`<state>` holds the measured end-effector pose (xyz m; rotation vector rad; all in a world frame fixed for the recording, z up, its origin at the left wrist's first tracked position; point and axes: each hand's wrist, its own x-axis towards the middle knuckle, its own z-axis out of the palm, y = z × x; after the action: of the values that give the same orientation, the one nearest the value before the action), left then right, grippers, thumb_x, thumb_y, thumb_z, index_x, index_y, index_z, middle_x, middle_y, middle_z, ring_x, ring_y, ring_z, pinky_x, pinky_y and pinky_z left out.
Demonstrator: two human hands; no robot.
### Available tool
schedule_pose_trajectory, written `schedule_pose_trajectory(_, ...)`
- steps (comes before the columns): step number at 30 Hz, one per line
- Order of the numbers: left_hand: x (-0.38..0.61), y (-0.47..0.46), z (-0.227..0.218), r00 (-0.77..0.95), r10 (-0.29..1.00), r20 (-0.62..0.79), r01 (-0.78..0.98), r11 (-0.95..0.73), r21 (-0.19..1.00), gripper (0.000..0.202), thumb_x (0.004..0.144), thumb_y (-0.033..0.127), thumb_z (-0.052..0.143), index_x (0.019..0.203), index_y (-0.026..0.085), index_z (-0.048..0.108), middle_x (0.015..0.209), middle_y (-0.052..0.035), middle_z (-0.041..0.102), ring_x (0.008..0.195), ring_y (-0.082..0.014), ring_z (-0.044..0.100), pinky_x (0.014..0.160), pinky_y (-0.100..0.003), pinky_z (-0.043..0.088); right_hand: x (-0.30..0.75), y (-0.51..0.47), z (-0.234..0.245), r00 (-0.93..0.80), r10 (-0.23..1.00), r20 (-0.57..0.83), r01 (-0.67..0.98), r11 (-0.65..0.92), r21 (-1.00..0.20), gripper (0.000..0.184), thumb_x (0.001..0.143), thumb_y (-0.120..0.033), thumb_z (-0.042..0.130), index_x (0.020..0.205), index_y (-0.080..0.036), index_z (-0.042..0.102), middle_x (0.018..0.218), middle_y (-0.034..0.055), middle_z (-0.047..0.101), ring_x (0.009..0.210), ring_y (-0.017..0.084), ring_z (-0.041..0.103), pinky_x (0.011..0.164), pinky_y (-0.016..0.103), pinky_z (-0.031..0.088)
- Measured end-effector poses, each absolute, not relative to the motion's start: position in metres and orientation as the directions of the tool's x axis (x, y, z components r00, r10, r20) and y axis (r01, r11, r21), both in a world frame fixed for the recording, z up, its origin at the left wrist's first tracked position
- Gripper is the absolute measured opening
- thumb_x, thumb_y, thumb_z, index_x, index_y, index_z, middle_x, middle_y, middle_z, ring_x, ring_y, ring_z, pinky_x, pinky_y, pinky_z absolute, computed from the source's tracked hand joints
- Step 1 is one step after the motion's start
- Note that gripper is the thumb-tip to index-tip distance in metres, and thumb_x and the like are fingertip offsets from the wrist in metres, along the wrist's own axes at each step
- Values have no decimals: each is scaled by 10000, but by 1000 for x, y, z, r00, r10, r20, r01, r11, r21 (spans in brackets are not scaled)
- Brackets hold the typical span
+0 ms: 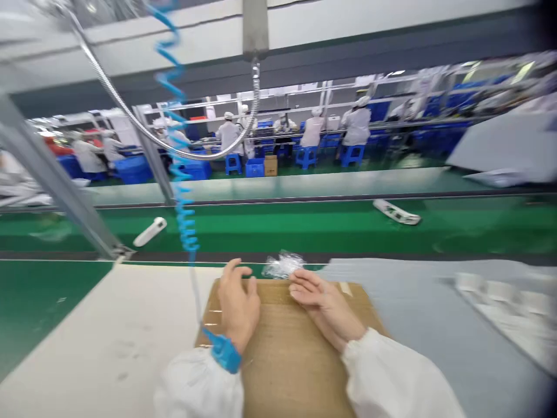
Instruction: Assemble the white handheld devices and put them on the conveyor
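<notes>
Plastic film point(284, 265), crumpled and clear, lies at 12 o'clock past the far edge of the cardboard point(296, 360), just off your right hand point(324, 307), which is flat, open and gripping nothing. Your left hand point(238, 305) is half curled and empty. A careless sweep could knock the film onto the belt point(278, 229); the cord point(183, 191) could snag your left arm.

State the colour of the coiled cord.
Blue: the coiled cord shows best in the head view.
</notes>
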<state>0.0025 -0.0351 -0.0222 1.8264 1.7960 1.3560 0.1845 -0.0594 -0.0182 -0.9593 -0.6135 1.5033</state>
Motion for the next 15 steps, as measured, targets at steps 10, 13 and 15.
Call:
schedule_pose_trajectory(10,-6,-31,-12,-105,949,296,757,-116,643,417,840,457,393,915,240,741,1383,-66,569,1223,-327,564,1035,-533,467,177,-53,-17,4,975,-224,-583,-179,-792,559,373,-93,878,888,-168,676,929,19,704,724,96,621,844,277,477)
schedule_pose_trajectory(13,-11,-29,-16,-105,954,280,787,-92,610,407,810,484,429,894,223,729,1347,-107,585,1250,-345,544,1077,-550,431,179,-71,16,-72,995,-73,-404,-97,-910,466,539,-245,860,963,-201,671,1017,27,697,773,115,631,865,306,492)
schedule_pose_trajectory(15,-16,-25,-21,-94,953,289,779,-110,618,393,798,484,451,886,212,720,1300,-133,608,1266,-346,532,1102,-546,408,183,-100,46,-212,967,144,-110,123,-986,367,747,-384,730,1079,-246,659,1091,39,694,903,165,657,863,339,514)
